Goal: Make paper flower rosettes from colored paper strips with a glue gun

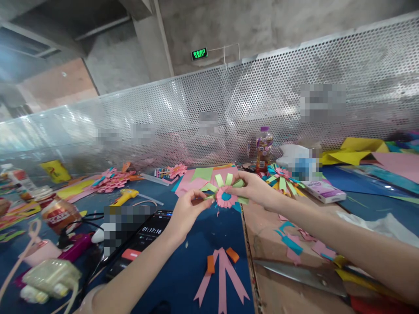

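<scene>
Between my two hands is a paper flower [226, 196], with a pleated pink ring, a blue centre and pale green loops standing out around it. My left hand [191, 209] pinches its left edge at a green loop. From the right, my right hand [246, 186] closes its thumb and fingers on the flower's upper right side. Below them on the blue table top lie notched pink paper strips [223, 274] fanned out from one point. Two small orange paper pieces [211, 264] rest by these strips.
Scissors [304, 277] lie at right near paper scraps [291, 244]. A yellow glue gun [124, 197], a phone with a timer [152, 229] and a jar [59, 211] stand or lie left. Behind are a drink bottle [263, 150], a finished-looking rosette [284, 179] and a perforated metal panel [147, 113].
</scene>
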`<state>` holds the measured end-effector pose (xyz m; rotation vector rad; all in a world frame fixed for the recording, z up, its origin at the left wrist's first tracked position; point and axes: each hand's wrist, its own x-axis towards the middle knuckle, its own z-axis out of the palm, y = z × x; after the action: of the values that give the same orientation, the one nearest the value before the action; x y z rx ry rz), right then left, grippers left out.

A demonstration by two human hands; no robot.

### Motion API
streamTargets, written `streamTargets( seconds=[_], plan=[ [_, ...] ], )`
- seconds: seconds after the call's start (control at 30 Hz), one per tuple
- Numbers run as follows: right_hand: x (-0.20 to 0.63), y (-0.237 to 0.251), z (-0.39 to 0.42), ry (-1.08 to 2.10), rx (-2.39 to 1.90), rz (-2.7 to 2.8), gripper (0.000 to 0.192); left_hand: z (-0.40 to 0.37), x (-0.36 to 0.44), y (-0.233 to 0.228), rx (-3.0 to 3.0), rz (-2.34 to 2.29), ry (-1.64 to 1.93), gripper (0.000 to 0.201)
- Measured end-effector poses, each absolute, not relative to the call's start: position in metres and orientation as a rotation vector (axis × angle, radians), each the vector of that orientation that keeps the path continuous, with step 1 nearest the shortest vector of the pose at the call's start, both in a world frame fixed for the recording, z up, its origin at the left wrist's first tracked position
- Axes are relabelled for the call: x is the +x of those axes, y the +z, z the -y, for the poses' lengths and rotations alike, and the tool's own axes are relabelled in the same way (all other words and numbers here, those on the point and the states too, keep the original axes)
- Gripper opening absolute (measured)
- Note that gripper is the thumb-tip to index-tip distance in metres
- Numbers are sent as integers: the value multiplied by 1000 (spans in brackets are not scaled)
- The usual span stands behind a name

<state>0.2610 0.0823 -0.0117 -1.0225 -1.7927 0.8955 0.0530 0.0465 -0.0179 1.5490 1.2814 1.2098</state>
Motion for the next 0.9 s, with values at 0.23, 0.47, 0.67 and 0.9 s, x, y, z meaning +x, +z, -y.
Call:
streamTargets(
  seconds=[0.23,0.47,0.67,0.9],
  plan=[
    [260,-10,-81,888,-1038,1788,35,-46,54,-17,1547,-1224,1213,27],
    [261,-10,-82,832,-1043,1804,37,-44,56,-17,1545,-1225,1224,24],
    [260,-12,-82,799,-1024,1820,37,-46,55,-17,1490,-1207,1201,27],
    [260,-14,-83,814,-1021,1829,36,-46,56,-18,1403,-1151,1197,28]
  ],
)
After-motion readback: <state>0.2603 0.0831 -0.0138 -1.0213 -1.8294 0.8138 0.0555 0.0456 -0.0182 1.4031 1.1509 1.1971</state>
